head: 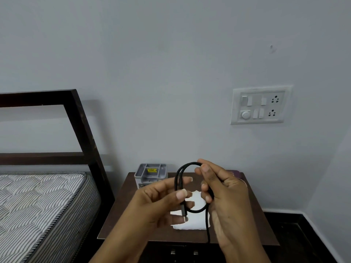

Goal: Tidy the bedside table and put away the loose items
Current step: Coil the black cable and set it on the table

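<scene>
A black cable point(179, 174) is wound into a loop and held above the dark wooden bedside table point(121, 211). My left hand point(157, 202) pinches the loop's left side near its metal plug end between thumb and fingers. My right hand point(222, 188) grips the loop's right side, fingers curled round the strands, and a free end hangs down past the table's front edge. Under the hands a white tissue or paper point(193, 223) lies on the table. A grey plastic organiser point(151, 174) with a yellow label stands at the table's back left.
A maroon item point(235, 174) lies at the table's back right, partly hidden by my right hand. A bed with a striped mattress point(41, 205) and dark frame stands to the left. A white switchboard point(260, 105) is on the wall. Drawer handles point(184, 252) show below the tabletop.
</scene>
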`<action>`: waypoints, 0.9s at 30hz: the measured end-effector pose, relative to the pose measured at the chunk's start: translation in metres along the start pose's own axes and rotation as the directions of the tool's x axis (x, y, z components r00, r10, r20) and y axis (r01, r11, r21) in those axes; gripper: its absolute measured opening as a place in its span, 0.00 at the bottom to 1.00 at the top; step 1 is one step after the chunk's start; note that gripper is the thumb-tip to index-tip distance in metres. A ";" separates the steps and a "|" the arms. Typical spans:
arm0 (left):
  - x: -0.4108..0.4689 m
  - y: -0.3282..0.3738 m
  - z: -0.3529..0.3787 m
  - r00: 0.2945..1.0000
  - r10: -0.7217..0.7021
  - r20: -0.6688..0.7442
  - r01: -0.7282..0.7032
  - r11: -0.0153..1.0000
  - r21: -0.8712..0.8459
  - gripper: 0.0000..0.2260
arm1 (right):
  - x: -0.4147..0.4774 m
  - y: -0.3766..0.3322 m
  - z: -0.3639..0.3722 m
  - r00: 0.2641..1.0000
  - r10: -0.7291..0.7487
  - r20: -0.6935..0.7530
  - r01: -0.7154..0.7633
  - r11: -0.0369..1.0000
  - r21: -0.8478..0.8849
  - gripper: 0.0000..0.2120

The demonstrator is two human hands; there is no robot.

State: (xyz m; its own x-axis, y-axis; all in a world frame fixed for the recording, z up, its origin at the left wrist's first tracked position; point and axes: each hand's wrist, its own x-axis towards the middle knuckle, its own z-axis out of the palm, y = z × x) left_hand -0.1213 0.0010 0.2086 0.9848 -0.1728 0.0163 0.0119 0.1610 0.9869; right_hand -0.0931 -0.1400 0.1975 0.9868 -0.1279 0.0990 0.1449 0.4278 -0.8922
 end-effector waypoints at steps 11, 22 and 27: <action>0.005 -0.014 0.007 0.941 0.155 -0.299 -0.127 0.986 0.111 0.07 | -0.006 -0.002 0.005 0.999 -0.028 0.041 0.032 0.994 -0.106 0.09; -0.005 -0.017 -0.018 0.997 -0.074 0.038 0.079 0.987 -0.140 0.15 | -0.002 0.000 -0.001 0.999 0.039 0.022 -0.038 0.999 -0.017 0.07; -0.011 -0.023 -0.011 0.988 -0.149 0.042 0.154 0.973 -0.171 0.11 | -0.002 0.002 0.000 1.000 -0.011 0.010 0.011 0.998 -0.057 0.06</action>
State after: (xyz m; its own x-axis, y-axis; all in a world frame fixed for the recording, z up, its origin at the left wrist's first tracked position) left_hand -0.1306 0.0096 0.1843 0.9640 -0.2353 -0.1239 0.1926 0.2967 0.9353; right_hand -0.0952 -0.1392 0.1957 0.9859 -0.1235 0.1128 0.1516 0.3745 -0.9148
